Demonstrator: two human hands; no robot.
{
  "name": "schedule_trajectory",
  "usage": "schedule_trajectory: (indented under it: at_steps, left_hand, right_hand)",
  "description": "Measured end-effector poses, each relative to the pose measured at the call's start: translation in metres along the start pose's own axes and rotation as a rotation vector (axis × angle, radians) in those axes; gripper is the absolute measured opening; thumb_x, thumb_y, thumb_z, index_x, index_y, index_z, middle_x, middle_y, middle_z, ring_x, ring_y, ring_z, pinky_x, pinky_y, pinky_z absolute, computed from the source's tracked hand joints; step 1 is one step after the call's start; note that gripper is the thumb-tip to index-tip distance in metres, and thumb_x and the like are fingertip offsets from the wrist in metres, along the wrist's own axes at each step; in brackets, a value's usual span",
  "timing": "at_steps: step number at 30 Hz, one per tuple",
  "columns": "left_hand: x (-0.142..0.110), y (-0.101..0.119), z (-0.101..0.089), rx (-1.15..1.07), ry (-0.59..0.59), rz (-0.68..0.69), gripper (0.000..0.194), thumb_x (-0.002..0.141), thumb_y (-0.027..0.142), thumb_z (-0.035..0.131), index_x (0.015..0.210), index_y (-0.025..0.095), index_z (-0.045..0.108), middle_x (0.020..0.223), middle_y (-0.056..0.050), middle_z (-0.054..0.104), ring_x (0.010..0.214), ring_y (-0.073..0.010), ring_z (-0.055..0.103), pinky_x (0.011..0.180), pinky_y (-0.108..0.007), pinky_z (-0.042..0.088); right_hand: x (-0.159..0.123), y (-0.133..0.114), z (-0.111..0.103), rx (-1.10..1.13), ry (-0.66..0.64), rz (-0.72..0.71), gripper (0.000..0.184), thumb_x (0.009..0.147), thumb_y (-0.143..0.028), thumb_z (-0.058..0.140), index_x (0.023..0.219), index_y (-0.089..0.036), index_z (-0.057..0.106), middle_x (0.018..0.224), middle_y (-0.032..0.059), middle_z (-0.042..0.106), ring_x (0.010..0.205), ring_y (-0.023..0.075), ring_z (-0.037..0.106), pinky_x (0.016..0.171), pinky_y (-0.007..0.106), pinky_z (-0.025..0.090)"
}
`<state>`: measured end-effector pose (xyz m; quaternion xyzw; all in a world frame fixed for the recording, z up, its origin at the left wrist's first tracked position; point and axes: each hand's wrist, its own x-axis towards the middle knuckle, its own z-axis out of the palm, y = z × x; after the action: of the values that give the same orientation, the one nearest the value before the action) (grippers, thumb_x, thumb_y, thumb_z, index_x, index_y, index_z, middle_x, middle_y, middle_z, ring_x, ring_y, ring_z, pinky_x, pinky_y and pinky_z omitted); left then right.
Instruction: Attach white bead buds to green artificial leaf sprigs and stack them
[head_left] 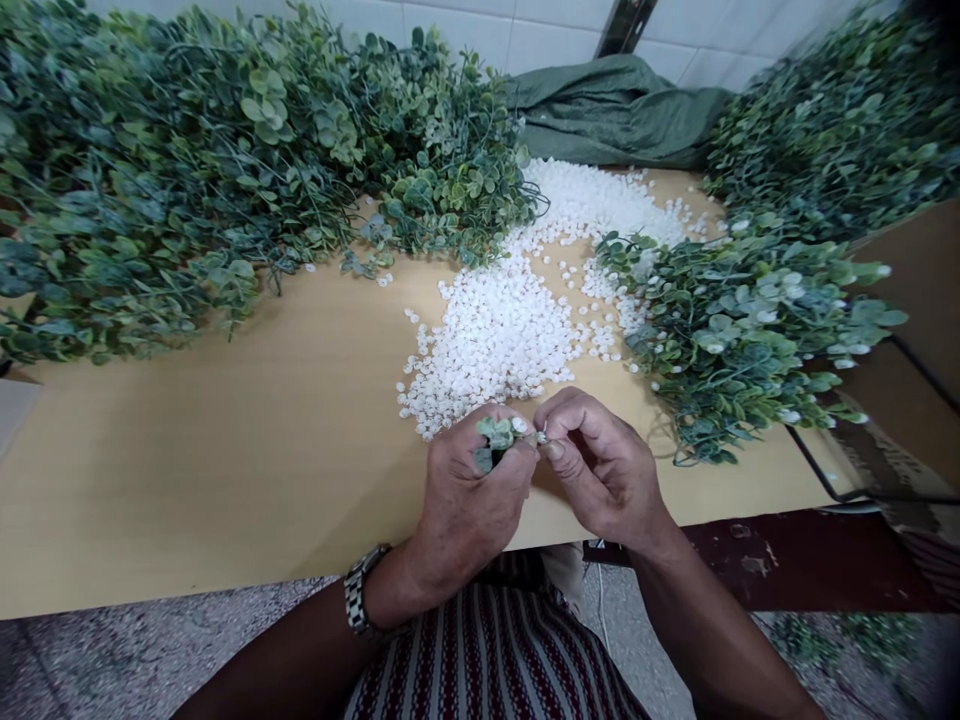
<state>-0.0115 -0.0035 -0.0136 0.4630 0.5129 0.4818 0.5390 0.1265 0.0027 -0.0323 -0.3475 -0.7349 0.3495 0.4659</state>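
My left hand (476,480), with a metal watch on its wrist, is closed round an artificial leaf sprig (495,438) whose green leaves poke out between thumb and forefinger. A white piece sits at the sprig's tip. Close against it, my right hand (600,460) pinches a small white bead-like piece (542,437) between thumb and forefinger. Just beyond both hands spreads a heap of the same small white pieces (495,330). To the right lies a bunch of artificial sprigs (735,330), several with white tips.
Artificial greenery (187,170) is piled along the table's left and back. More greenery (840,130) stands at the back right. A green cloth sack (622,110) lies by the tiled wall. A cardboard box (915,330) and a black metal frame (814,465) edge the wooden table (187,470) at right.
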Motion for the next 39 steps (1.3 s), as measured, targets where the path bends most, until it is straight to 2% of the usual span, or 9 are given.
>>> schedule_trajectory:
  at_steps: [8,12,16,20,22,27,31,35,39]
  left_hand:
    - [0.002,-0.003,-0.002,0.075,-0.048,-0.017,0.011,0.07,0.016,0.052,0.059,0.019,0.053,0.046,0.006,0.049,0.042,-0.0084,0.043,0.043,-0.022,0.036]
    - [0.004,0.001,-0.006,0.16,-0.118,-0.038,0.007,0.071,0.014,0.05,0.069,0.019,0.054,0.053,0.006,0.048,0.047,-0.009,0.043,0.047,-0.022,0.036]
    - [0.003,0.006,-0.006,0.305,-0.26,-0.044,0.006,0.071,0.013,0.051,0.074,0.018,0.053,0.063,0.004,0.051,0.056,-0.0112,0.045,0.053,-0.024,0.038]
    - [-0.001,0.005,-0.003,0.4,-0.4,0.055,0.005,0.075,0.017,0.049,0.079,0.018,0.051,0.078,-0.002,0.055,0.075,-0.0172,0.053,0.07,-0.031,0.044]
    - [-0.003,0.005,-0.003,0.413,-0.442,0.07,0.004,0.076,0.017,0.047,0.079,0.018,0.05,0.079,-0.003,0.055,0.076,-0.0179,0.053,0.072,-0.033,0.043]
    - [-0.004,0.008,-0.01,0.23,-0.417,-0.005,0.005,0.077,0.022,0.047,0.076,0.019,0.051,0.067,0.001,0.05,0.064,-0.0143,0.046,0.06,-0.028,0.04]
    - [-0.001,0.005,-0.014,0.048,-0.377,-0.06,0.012,0.078,0.027,0.051,0.071,0.019,0.056,0.057,0.003,0.046,0.053,-0.0114,0.042,0.049,-0.024,0.035]
    - [-0.002,0.0,-0.014,-0.039,-0.322,-0.109,0.008,0.072,0.022,0.057,0.065,0.019,0.059,0.054,0.003,0.047,0.048,-0.0097,0.039,0.045,-0.022,0.032]
    - [-0.004,-0.002,-0.016,-0.04,-0.26,-0.101,0.009,0.073,0.021,0.058,0.065,0.018,0.061,0.052,0.004,0.047,0.047,-0.0084,0.037,0.043,-0.021,0.03]
  right_hand:
    - [-0.002,-0.002,-0.008,-0.265,-0.07,-0.07,0.014,0.088,-0.005,0.047,0.083,-0.018,0.049,0.077,0.0012,0.052,0.073,0.0121,0.05,0.065,0.026,0.042]
    - [-0.002,-0.007,-0.028,-0.468,-0.166,-0.044,0.012,0.088,-0.011,0.054,0.098,-0.017,0.057,0.095,0.0072,0.061,0.091,0.0171,0.056,0.076,0.03,0.045]
    - [0.008,-0.02,-0.037,-0.364,-0.016,-0.07,0.014,0.087,-0.01,0.057,0.098,-0.019,0.059,0.089,0.0034,0.062,0.086,0.0137,0.058,0.076,0.027,0.045]
    - [0.02,-0.03,-0.028,-0.216,-0.186,-0.075,0.01,0.087,-0.009,0.055,0.089,-0.017,0.06,0.078,0.0014,0.06,0.074,0.0114,0.056,0.067,0.025,0.044]
    - [0.02,-0.029,-0.024,-0.199,-0.222,-0.083,0.01,0.086,-0.007,0.053,0.084,-0.015,0.059,0.073,0.0007,0.057,0.069,0.0103,0.053,0.062,0.024,0.042]
    - [0.006,-0.022,-0.02,-0.251,-0.122,-0.053,0.01,0.087,-0.008,0.051,0.082,-0.016,0.055,0.07,0.0001,0.053,0.066,0.01,0.05,0.059,0.024,0.04]
    - [-0.003,-0.014,-0.017,-0.299,-0.038,-0.153,0.011,0.086,-0.007,0.051,0.084,-0.018,0.054,0.071,0.0017,0.054,0.069,0.0136,0.05,0.061,0.028,0.041]
    - [-0.007,-0.008,-0.013,-0.301,-0.002,-0.211,0.013,0.085,-0.007,0.051,0.086,-0.019,0.054,0.072,0.0028,0.055,0.068,0.0155,0.05,0.06,0.031,0.043]
    - [-0.004,-0.008,-0.013,-0.237,-0.015,-0.176,0.013,0.086,-0.008,0.053,0.09,-0.02,0.057,0.074,0.0028,0.058,0.071,0.0155,0.054,0.06,0.03,0.046]
